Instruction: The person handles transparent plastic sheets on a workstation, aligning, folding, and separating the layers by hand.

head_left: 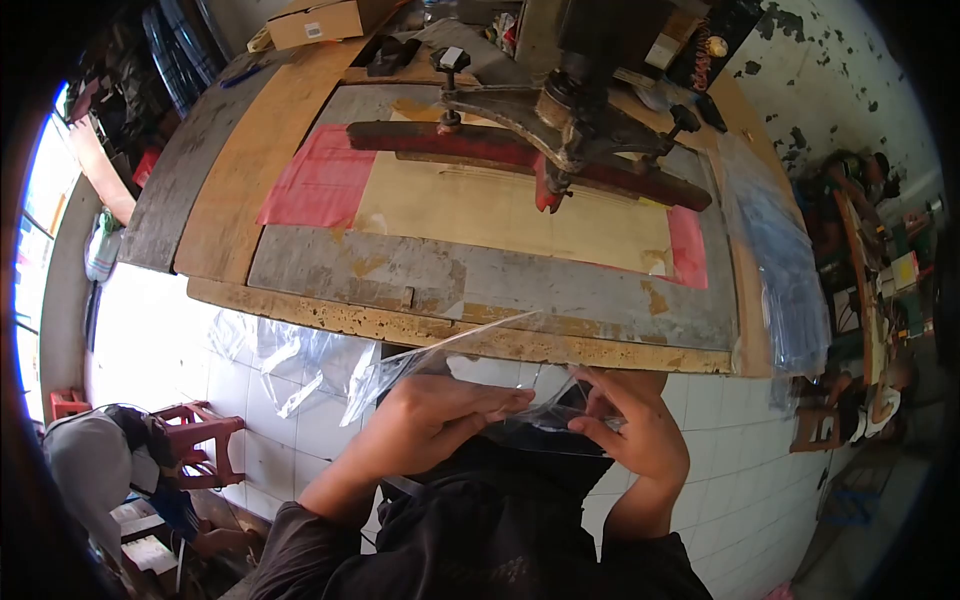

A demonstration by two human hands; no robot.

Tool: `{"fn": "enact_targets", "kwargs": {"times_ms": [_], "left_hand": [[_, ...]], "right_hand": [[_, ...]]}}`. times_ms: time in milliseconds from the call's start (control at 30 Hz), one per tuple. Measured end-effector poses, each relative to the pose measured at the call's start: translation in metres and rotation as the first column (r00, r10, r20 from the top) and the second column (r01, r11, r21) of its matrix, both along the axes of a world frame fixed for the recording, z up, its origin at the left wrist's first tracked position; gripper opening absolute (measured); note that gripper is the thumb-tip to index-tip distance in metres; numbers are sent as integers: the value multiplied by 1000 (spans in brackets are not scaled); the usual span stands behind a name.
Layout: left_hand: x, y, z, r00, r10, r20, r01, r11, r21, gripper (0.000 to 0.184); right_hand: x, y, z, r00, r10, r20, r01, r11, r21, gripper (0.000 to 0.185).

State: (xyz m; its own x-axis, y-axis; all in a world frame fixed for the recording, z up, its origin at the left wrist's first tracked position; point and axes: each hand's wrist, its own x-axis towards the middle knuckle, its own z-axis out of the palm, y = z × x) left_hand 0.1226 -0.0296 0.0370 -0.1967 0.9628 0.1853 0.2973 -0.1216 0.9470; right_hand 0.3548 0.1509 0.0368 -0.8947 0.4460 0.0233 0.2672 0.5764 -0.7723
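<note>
Close to my body, below the front edge of the worktable, I hold a thin clear plastic sheet (548, 412) between my two hands. My left hand (432, 418) has its fingers pressed together, the sheet pinched against the thumb. On the other side my right hand (632, 418) grips the sheet's edge with fingers bent and thumb below. A fold of the film rises left of centre toward the table edge. Beyond my hands, a press machine (560, 130) with a red-and-black bar stands over a pale yellow sheet (470, 205) bordered in pink on a grey plate (340, 265).
Stacked clear plastic sheets (785, 270) hang over the table's right side. Loose plastic scraps (305, 365) are at the lower left. A cardboard box (315, 25) sits at the back. One person (95, 465) is at the lower left by a red stool (205, 440); others sit at right.
</note>
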Motion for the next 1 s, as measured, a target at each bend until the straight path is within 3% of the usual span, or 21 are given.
{"fn": "enact_targets", "kwargs": {"times_ms": [33,100,233,333,467,533,600,833,933,1000], "left_hand": [[-1,1,-4,1000,-4,-3,4,1000,1,27],[-4,4,-14,1000,-7,4,6,987,162,21],[-5,6,-3,995,-50,-87,67,977,204,22],[1,6,-5,991,-25,-128,52,975,218,17],[5,11,-7,984,113,-138,-59,938,342,13],[4,12,-6,974,163,-155,-92,918,385,14],[4,8,-10,1000,20,-11,-17,965,262,12],[9,16,-6,988,-95,119,55,952,302,13],[12,17,-3,999,5,53,-23,939,343,8],[10,14,-9,980,173,-100,-127,925,357,8]], "right_hand": [[1,1,1,1000,8,-2,-8,1000,-15,64],[6,2,1,999,22,36,-20,997,-69,66],[9,3,0,994,59,96,-44,988,-148,67],[9,3,1,994,57,93,-47,993,-107,68],[9,3,-1,997,58,47,-51,991,-124,67],[8,2,4,985,99,143,-72,980,-183,65],[8,2,4,983,120,136,-98,982,-162,64],[9,1,4,990,111,82,-97,983,-159,62],[10,2,7,981,141,137,-123,983,-136,65],[10,2,5,980,144,135,-122,979,-163,67]]}}
